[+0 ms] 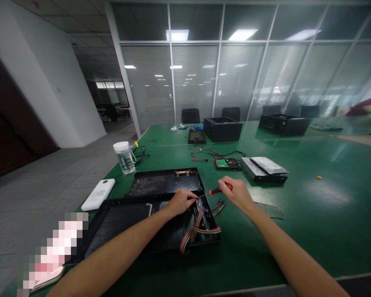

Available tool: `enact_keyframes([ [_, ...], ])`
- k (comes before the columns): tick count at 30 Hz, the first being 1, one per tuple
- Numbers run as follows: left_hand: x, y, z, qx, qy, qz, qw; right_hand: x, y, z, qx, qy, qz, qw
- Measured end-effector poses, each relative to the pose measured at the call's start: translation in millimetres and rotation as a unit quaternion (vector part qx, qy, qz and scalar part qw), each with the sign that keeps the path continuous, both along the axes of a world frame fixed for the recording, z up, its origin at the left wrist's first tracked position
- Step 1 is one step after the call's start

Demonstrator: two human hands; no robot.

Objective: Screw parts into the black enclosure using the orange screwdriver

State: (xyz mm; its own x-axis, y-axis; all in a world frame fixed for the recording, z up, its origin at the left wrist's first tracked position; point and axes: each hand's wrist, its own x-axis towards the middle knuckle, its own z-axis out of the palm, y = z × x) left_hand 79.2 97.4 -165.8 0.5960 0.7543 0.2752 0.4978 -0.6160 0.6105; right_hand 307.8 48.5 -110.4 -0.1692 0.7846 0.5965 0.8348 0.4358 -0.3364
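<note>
Right hand closed round the handle of a red-and-black screwdriver, shaft pointing left. Left hand narrow, fingertips drawn together at the shaft's far end; cannot tell whether they grip it. Both work over the right side of an open black case, which lies at the near left of the table, a bundle of striped cables spilling over its near right corner.

Table: green, smooth, glossy enough to throw back ceiling light on the right. Left edge carries a white device and, farther, a clear bottle with white lid. Right of the case, a drive with a green board; beside it, a box-shaped drive. Small yellow piece well apart, right. Two black housings at the far side, chairs behind.

Room: blinds behind a framed glass partition, reflecting lights; pale wall left, grey floor, a person's dark red sleeve far right.
</note>
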Motion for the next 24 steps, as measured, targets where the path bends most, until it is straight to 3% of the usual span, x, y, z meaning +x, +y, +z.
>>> enact_keyframes([
  [5, 0, 0, -0.2, 0.008, -0.001, 0.008, 1.000, -30, -12, 47.8, -0.041, -0.176, -0.036, 0.983],
  [9, -1, -3, 2.6, 0.017, 0.015, 0.013, 1.000, -46, -2, 74.7, -0.113, -0.167, 0.091, 0.975],
  [11, -1, -5, 3.7, 0.018, 0.022, 0.017, 0.999, -51, 5, 79.4, -0.126, -0.158, 0.135, 0.970],
  [12, -1, -5, 3.8, 0.019, 0.023, 0.019, 0.999, -53, 8, 80.1, -0.117, -0.163, 0.114, 0.973],
  [15, -1, -5, 2.5, 0.024, 0.019, 0.022, 0.999, -61, 14, 78.8, -0.076, -0.193, -0.046, 0.977],
  [17, -1, -4, 1.1, 0.025, 0.019, 0.020, 0.999, -65, 16, 77.6, -0.072, -0.213, -0.099, 0.969],
  [22, -1, -3, 0.4, 0.023, 0.013, 0.018, 1.000, -68, 17, 78.4, -0.089, -0.254, -0.010, 0.963],
  [24, -1, -3, 1.1, 0.019, 0.017, 0.023, 0.999, -70, 15, 79.9, -0.088, -0.271, -0.010, 0.958],
])
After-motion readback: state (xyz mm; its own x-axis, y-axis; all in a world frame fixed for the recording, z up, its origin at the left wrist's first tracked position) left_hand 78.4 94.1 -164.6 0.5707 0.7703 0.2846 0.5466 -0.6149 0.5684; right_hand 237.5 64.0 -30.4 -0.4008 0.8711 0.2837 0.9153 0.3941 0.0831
